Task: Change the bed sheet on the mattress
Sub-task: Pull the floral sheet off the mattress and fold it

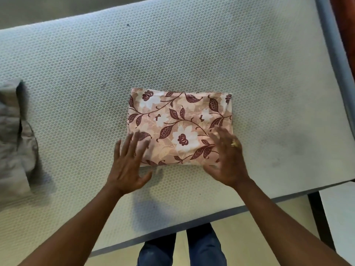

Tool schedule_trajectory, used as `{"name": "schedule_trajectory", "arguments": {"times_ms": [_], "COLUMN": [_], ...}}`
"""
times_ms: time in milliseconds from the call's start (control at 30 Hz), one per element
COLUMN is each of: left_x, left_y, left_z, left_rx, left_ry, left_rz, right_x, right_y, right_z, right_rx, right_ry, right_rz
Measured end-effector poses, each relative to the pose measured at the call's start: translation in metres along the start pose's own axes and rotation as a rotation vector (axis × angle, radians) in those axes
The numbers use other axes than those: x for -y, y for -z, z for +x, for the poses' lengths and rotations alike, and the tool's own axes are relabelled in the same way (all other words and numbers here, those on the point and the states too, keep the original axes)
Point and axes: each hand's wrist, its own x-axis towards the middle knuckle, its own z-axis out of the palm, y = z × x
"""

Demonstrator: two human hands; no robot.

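Hands, left (128,166) and right (227,156), rest flat-fingered on folded sheet (178,121).

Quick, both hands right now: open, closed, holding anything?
Left hand: open, fingers spread at the folded sheet's near-left corner.
Right hand: open, over its near-right corner, gripping nothing.

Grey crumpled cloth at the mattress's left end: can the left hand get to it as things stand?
Probably yes. The left hand is open and holds nothing, its fingers laid over a near corner of the folded floral sheet, and only bare mattress lies between it and the grey cloth.
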Motion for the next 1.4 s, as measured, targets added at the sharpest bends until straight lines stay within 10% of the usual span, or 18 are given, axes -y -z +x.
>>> {"name": "schedule_trajectory", "arguments": {"times_ms": [267,500,900,1067,1267,1400], "left_x": [0.057,0.099,0.101,0.084,0.067,0.058], "left_y": [-0.012,0.005,-0.003,0.03,0.036,0.023], "left_z": [0.038,0.039,0.064,0.047,0.093,0.109], "left_rx": [0.403,0.28,0.374,0.381,0.212,0.166], "left_ry": [-0.22,-0.355,-0.476,-0.088,0.628,0.78], "left_rz": [0.378,0.492,0.229,-0.332,-0.993,-1.042], "right_x": [-0.042,-0.074,-0.058,-0.059,-0.06,-0.05], "right_y": [-0.022,-0.012,-0.002,0.032,0.015,-0.005], "right_z": [0.025,0.019,0.042,0.042,0.067,0.09], "right_rx": [0.473,0.401,0.319,0.384,-0.078,-0.239], "right_ry": [0.248,0.273,0.183,-0.092,-0.736,-0.764], "right_rz": [-0.369,-0.502,0.064,0.391,0.727,0.519]}}
